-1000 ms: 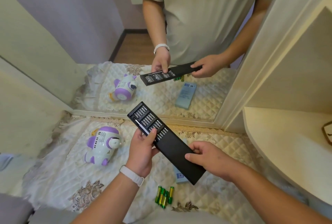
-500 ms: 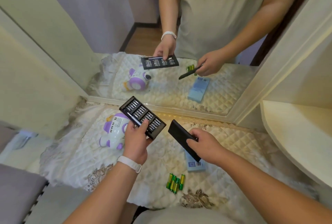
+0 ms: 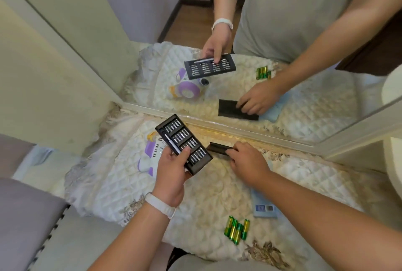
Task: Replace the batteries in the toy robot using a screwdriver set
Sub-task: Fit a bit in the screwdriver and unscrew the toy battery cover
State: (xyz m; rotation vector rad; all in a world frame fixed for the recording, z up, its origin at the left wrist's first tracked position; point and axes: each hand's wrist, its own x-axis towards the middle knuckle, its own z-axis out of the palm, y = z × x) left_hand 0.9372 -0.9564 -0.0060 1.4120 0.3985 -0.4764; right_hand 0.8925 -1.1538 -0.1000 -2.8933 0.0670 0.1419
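My left hand [image 3: 171, 170] grips the black screwdriver bit tray [image 3: 183, 143], held tilted above the table; rows of silver bits and a driver handle show in it. My right hand [image 3: 248, 162] holds the tray's black outer sleeve [image 3: 217, 148] low on the quilted cloth, close to the mirror's base. The white and purple toy robot [image 3: 150, 155] lies on its side just left of my left hand, partly hidden behind the tray. Several green and gold batteries [image 3: 237, 229] lie on the cloth near the front.
A large mirror [image 3: 272, 75] stands along the back of the table and repeats the scene. A pale blue box [image 3: 264, 205] lies under my right forearm. A grey chair [image 3: 26, 216] stands at the front left. A cream shelf [image 3: 393, 162] juts in at the right.
The sleeve slid fully off the bit tray. My right hand carried the sleeve down to the cloth near the mirror, while my left hand kept the tray raised.
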